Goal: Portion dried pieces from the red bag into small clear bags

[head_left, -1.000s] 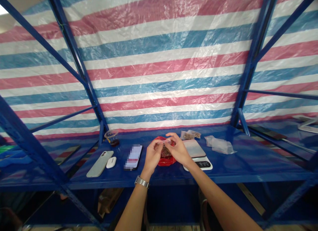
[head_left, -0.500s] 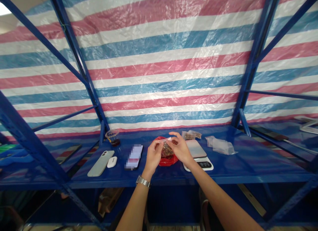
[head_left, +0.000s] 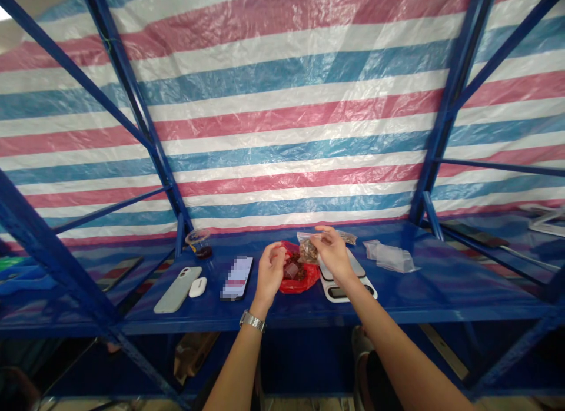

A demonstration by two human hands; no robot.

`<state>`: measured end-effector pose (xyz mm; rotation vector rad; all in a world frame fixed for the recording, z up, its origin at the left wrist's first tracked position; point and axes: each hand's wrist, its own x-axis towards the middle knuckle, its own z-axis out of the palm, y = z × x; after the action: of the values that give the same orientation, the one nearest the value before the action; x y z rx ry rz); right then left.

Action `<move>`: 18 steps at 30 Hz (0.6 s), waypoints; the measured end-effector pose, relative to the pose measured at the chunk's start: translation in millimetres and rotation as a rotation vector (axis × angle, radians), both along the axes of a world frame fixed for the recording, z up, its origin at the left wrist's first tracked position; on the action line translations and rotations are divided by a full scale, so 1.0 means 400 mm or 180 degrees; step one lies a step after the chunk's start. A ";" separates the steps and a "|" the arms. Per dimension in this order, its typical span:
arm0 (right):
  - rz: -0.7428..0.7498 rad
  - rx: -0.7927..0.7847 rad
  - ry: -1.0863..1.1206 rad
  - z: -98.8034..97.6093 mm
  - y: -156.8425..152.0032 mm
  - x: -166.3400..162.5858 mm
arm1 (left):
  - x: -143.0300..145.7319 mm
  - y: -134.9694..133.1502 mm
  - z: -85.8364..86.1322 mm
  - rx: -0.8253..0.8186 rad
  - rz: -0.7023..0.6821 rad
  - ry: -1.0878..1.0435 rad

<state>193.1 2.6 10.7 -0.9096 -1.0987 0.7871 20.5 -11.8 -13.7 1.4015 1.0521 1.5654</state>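
The right hand point(head_left: 331, 253) pinches a small clear bag point(head_left: 308, 251) of brown bits, by the right edge of an opened red bag point(head_left: 305, 285). At that bag's left side, the left hand point(head_left: 270, 271) curls its fingers (whether the tips meet, I cannot tell). The right hand and forearm cover part of the white scale point(head_left: 369, 289); its display is unreadable. Another filled bag point(head_left: 349, 238) lies half hidden behind. Farther out: clear bags point(head_left: 391, 258) rightward; leftward, a phone point(head_left: 241, 275), its screen blurred, and a cup point(head_left: 200, 246).
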 end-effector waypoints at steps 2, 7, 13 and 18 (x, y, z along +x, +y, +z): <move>0.0106 -0.0150 0.0118 0.002 -0.003 0.009 | 0.009 -0.002 -0.003 -0.0006 -0.0146 0.0095; 0.0499 -0.0010 -0.0031 -0.006 -0.016 -0.029 | 0.065 -0.018 -0.019 0.0207 -0.0676 0.0295; -0.0095 0.0094 -0.0343 0.000 -0.015 -0.034 | 0.139 -0.075 -0.025 -0.0439 -0.0583 -0.0181; -0.0075 -0.0128 -0.0629 -0.015 -0.016 -0.017 | 0.195 -0.136 -0.036 -0.1047 -0.0406 -0.0809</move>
<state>186.3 -3.8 4.7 -1.0494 -1.2454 0.7132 98.5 -66.2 -28.1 0.9982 0.9916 1.3635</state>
